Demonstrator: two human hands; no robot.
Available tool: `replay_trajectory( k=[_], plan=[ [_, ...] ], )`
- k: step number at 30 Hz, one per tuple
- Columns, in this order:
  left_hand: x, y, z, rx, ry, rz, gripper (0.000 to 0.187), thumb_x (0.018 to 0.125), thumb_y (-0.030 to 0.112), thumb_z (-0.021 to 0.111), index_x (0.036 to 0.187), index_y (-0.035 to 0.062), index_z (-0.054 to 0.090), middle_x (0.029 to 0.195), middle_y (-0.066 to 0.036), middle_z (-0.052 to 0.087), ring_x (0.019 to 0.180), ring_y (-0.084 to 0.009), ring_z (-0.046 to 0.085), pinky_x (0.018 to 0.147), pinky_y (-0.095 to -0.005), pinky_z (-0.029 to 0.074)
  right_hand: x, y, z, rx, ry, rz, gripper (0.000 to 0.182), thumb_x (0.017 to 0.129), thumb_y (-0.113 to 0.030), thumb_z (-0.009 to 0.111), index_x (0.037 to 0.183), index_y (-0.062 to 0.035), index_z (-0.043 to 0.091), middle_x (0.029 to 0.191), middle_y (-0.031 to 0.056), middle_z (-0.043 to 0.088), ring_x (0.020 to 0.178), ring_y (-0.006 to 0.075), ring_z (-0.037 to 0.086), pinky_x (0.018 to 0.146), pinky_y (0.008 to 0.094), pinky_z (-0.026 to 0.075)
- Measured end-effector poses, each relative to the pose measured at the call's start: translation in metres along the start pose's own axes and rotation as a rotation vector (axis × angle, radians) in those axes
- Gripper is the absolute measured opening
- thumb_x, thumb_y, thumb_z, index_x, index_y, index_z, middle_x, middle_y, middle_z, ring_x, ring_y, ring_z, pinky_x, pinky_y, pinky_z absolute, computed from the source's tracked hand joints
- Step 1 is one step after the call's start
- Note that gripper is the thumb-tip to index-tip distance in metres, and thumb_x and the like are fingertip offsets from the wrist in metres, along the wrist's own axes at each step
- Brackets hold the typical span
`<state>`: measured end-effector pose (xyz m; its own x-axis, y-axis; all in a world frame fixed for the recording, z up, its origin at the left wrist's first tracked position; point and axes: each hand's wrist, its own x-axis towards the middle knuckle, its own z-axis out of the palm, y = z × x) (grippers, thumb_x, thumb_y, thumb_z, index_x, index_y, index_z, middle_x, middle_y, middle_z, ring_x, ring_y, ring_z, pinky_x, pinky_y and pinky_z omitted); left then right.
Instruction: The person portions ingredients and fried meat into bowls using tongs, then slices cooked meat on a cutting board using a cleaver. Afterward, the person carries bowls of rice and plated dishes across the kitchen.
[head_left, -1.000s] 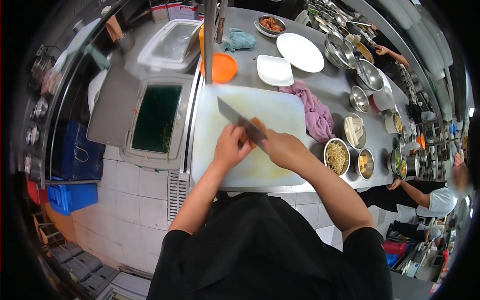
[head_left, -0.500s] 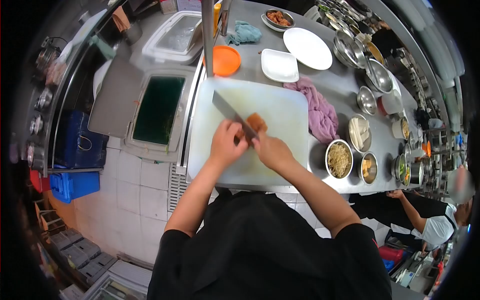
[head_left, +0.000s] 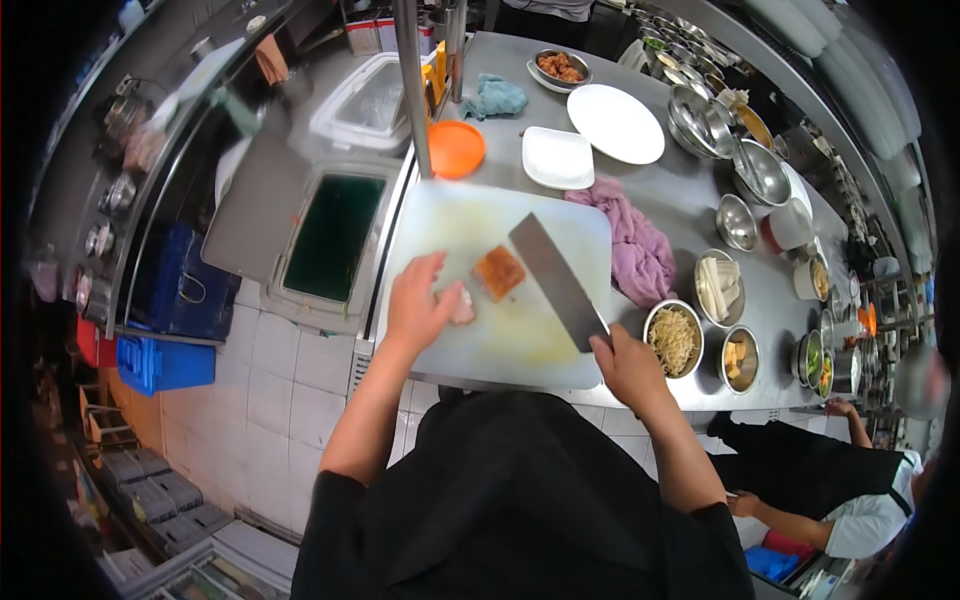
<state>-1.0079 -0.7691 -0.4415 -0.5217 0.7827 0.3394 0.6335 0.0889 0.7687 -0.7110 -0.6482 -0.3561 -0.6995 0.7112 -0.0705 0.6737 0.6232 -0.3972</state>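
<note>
A cleaver point(head_left: 557, 283) is gripped by its handle in my right hand point(head_left: 630, 362), its broad blade angled up and left across the right half of the white cutting board point(head_left: 540, 370). My left hand point(head_left: 415, 305) is over the board's left side with thumb and fingers apart. Right at the thumb lies a small pale piece of food point(head_left: 463, 307), partly hidden by it. Between that hand and the blade sits a square golden-brown piece of food point(head_left: 499, 273), apart from both.
Bowls of bean sprouts point(head_left: 674, 340), pale strips point(head_left: 718, 288) and yellow chunks point(head_left: 738, 360) stand to the right. A purple cloth point(head_left: 640, 250) and white square dish point(head_left: 557, 158) border the board. An orange plate point(head_left: 455, 150) is behind; another person point(head_left: 830, 470) stands at right.
My hands have moved apart: the right has swung the cleaver right, off the brown piece, and the left has shifted left, its fingers spreading. A pale piece now shows beside the left thumb.
</note>
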Motion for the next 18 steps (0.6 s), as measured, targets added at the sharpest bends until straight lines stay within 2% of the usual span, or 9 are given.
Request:
replay_trajectory(
  k=[1,3,4,6,9,11,14,18],
  plan=[
    [0.010,0.002,0.008,-0.002,0.002,0.006,0.037,0.082,0.019,0.068,0.113,0.0011,0.057,0.105,-0.015,0.061,0.089,-0.0318,0.059,0.083,-0.0410,0.046,0.009,-0.004,-0.005,-0.035,-0.001,-0.001,0.026,0.096,-0.027,0.054,0.094,-0.0009,0.052,0.068,0.0234,0.063,0.066,0.0432,0.063,0.061,0.0534,0.049],
    [0.028,0.002,0.026,0.218,-0.074,0.135,0.039,0.088,0.031,0.066,0.113,0.0015,0.060,0.100,-0.014,0.065,0.087,-0.0307,0.061,0.082,-0.0411,0.045,0.026,-0.013,-0.010,-0.073,0.005,-0.002,0.026,0.096,-0.026,0.054,0.093,-0.0010,0.052,0.068,0.0233,0.063,0.066,0.0432,0.063,0.061,0.0535,0.049],
    [0.035,0.002,0.030,0.216,-0.071,0.141,0.039,0.088,0.031,0.066,0.113,0.0015,0.060,0.100,-0.014,0.065,0.087,-0.0307,0.061,0.082,-0.0411,0.045,0.035,-0.020,-0.009,-0.086,0.021,-0.068,0.025,0.096,-0.025,0.053,0.092,-0.0011,0.052,0.067,0.0227,0.063,0.065,0.0428,0.063,0.061,0.0532,0.049],
    [0.043,0.001,0.039,0.296,-0.256,0.051,0.036,0.089,0.035,0.065,0.107,0.0028,0.063,0.096,-0.013,0.067,0.089,-0.0299,0.062,0.082,-0.0411,0.043,0.048,-0.032,-0.011,-0.108,0.036,-0.132,0.024,0.095,-0.024,0.053,0.091,-0.0012,0.051,0.067,0.0222,0.063,0.064,0.0424,0.063,0.060,0.0529,0.049],
    [0.045,-0.001,0.043,0.282,-0.300,0.018,0.031,0.090,0.033,0.064,0.101,0.0038,0.062,0.093,-0.011,0.067,0.089,-0.0300,0.062,0.083,-0.0416,0.042,0.056,-0.053,-0.025,-0.191,-0.030,-0.170,0.022,0.095,-0.022,0.052,0.091,-0.0009,0.051,0.065,0.0208,0.063,0.062,0.0410,0.063,0.059,0.0516,0.049],
    [0.048,-0.001,0.040,0.270,-0.295,0.032,0.029,0.089,0.032,0.065,0.098,0.0040,0.062,0.092,-0.011,0.067,0.088,-0.0302,0.062,0.082,-0.0416,0.042,0.057,-0.066,-0.034,-0.270,-0.161,-0.112,0.024,0.096,-0.025,0.051,0.095,-0.0011,0.051,0.071,0.0226,0.063,0.070,0.0432,0.063,0.066,0.0537,0.047],
    [0.046,-0.010,0.041,0.255,-0.259,0.083,0.026,0.088,0.030,0.066,0.094,0.0044,0.061,0.090,-0.011,0.065,0.086,-0.0302,0.061,0.080,-0.0416,0.042,0.056,-0.073,-0.038,-0.293,-0.228,-0.133,0.024,0.097,-0.025,0.051,0.096,-0.0011,0.051,0.073,0.0226,0.064,0.071,0.0428,0.063,0.067,0.0536,0.047],
    [0.048,-0.018,0.044,0.219,-0.190,0.179,0.024,0.085,0.026,0.067,0.091,0.0041,0.060,0.087,-0.011,0.062,0.086,-0.0312,0.060,0.076,-0.0429,0.044,0.060,-0.082,-0.037,-0.363,-0.211,-0.179,0.020,0.096,-0.019,0.049,0.093,-0.0002,0.051,0.069,0.0197,0.065,0.066,0.0390,0.065,0.061,0.0502,0.050]
  ],
)
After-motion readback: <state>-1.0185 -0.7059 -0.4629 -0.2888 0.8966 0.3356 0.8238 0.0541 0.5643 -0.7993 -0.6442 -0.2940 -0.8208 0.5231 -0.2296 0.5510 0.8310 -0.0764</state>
